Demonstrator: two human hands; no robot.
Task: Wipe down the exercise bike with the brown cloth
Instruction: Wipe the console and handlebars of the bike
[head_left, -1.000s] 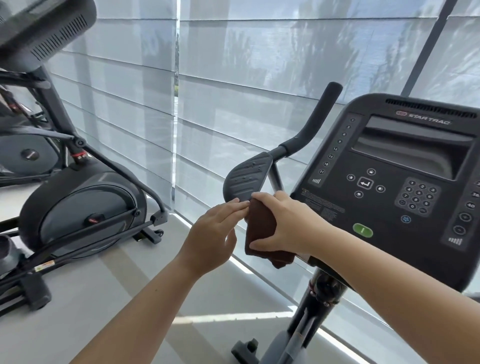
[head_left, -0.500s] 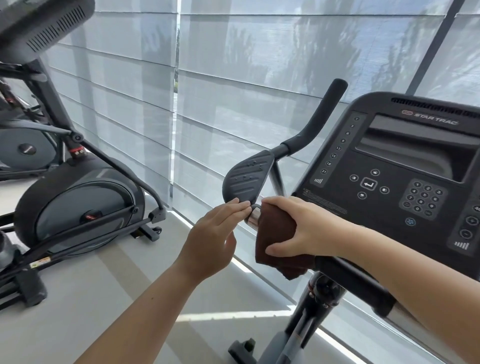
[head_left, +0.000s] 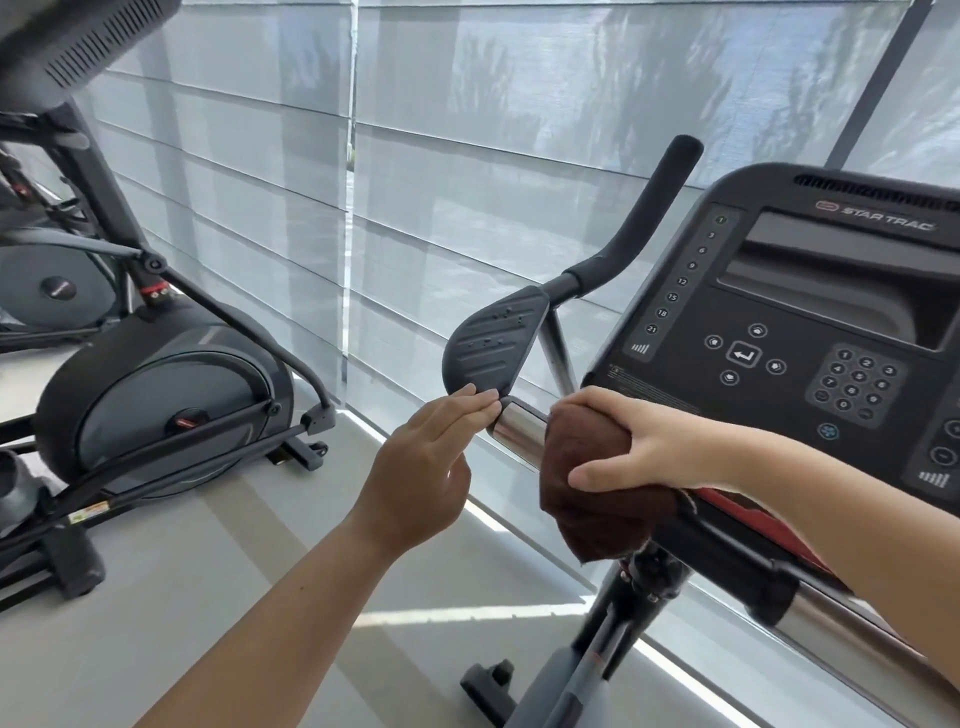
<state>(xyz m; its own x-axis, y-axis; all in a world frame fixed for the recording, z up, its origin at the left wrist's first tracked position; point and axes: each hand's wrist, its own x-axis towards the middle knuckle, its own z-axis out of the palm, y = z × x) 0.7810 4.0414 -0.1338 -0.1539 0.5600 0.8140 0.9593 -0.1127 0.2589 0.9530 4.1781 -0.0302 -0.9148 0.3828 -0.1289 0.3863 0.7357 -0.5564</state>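
R hand (head_left: 639, 441) grips brown cloth (head_left: 608, 514), hiding part of chrome bar (head_left: 519, 426).

Mirror-shiny chrome metal on the bar (head_left: 519, 428), totally smooth. Soft, slightly fuzzy brown cloth (head_left: 597, 499). Matt dark plastic on the pad (head_left: 493, 345), with raised ribs and little bumps. Matt black foam-looking grip (head_left: 649, 208). Matt black plastic console (head_left: 779, 332), a bit glossier round the screen. Woven fabric blinds (head_left: 467, 156). Smooth pale floor (head_left: 208, 571), faint sheen.
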